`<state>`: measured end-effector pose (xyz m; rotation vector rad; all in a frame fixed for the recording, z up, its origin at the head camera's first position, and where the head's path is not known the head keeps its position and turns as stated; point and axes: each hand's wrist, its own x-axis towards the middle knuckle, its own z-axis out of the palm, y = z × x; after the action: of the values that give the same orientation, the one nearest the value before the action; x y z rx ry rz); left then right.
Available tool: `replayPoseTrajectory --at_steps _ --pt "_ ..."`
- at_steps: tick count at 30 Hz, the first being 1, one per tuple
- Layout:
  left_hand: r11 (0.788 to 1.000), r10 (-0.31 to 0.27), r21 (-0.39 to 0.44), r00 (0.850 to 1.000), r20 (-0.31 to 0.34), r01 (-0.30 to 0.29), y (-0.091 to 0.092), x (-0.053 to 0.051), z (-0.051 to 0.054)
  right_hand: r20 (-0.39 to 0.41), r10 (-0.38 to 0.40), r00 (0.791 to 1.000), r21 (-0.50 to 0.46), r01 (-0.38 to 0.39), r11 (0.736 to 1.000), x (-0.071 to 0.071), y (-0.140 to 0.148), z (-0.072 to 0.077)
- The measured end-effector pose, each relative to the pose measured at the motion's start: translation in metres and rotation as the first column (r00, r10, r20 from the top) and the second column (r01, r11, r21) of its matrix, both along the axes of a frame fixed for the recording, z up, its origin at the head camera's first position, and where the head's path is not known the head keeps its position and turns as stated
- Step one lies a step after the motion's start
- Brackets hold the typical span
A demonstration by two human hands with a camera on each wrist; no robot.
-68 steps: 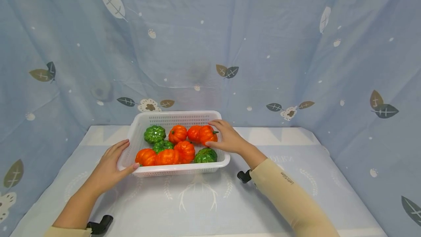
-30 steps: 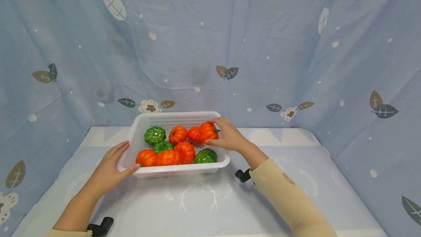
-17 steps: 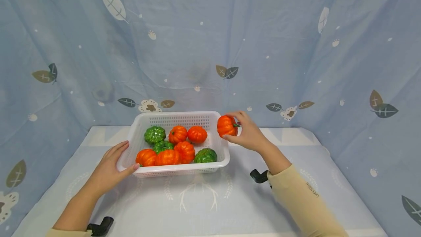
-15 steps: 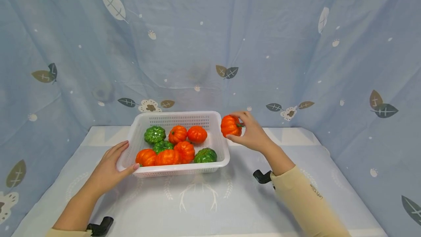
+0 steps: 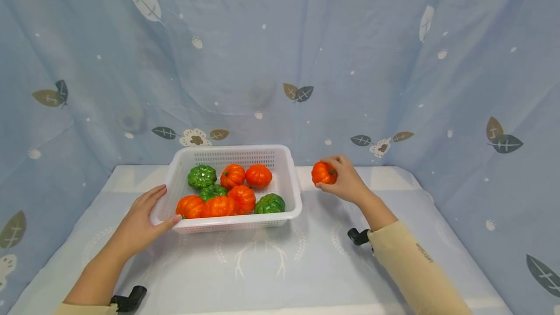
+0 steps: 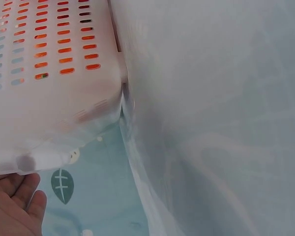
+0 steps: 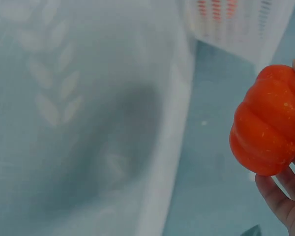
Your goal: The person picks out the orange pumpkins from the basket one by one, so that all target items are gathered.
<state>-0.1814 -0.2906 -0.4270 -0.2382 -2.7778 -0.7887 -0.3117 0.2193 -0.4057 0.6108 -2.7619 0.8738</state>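
Observation:
A small orange pumpkin (image 5: 323,173) with a green stem is held off the basket's right side by my right hand (image 5: 345,181). In the right wrist view, the fingers wrap the ribbed pumpkin (image 7: 269,123) from its far and near sides. My left hand (image 5: 139,220) rests at the left end of the white plastic basket (image 5: 236,221), its thumb on the front rim and its fingers fairly straight along the side. Inside the basket lie several orange pumpkins (image 5: 258,176) and several green ones (image 5: 270,203). The left wrist view shows fingers by the basket's slotted wall (image 6: 54,98).
A pale printed cloth (image 5: 262,276) covers the table. Behind and on both sides hangs a blue curtain (image 5: 280,52) with leaf prints. Black wrist mounts (image 5: 131,299) sit at both sleeve ends.
My right hand has taken the orange pumpkin from the basket's right end, lifted it over the rim, and carried it rightward and slightly down. The left hand has stayed at the basket.

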Motion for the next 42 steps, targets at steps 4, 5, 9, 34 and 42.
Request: replayPoseTrajectory --at_steps 4,5,9,34,42 --pt "1.0 0.003 0.0 1.0 0.007 -0.003 -0.001 -0.001 0.001 0.047 -0.03 0.998 0.043 0.028 0.999 -0.014 0.002 -0.015" --pt "1.0 0.004 -0.001 1.0 0.008 -0.004 -0.001 -0.001 0.001 0.059 -0.034 0.998 0.05 0.031 0.998 -0.017 0.002 -0.019" --pt "1.0 0.008 0.001 1.0 0.007 -0.008 0.0 -0.001 0.002 0.104 -0.044 0.994 0.068 0.037 0.997 -0.029 0.001 -0.029" --pt "1.0 0.013 0.025 1.0 -0.001 -0.013 0.001 -0.001 0.0 0.228 -0.063 0.972 0.088 0.044 0.995 -0.051 -0.012 -0.049" --pt "0.999 0.014 0.029 1.0 0.008 -0.014 0.001 0.0 0.0 0.212 -0.059 0.976 0.098 0.039 0.994 -0.051 -0.014 -0.051"
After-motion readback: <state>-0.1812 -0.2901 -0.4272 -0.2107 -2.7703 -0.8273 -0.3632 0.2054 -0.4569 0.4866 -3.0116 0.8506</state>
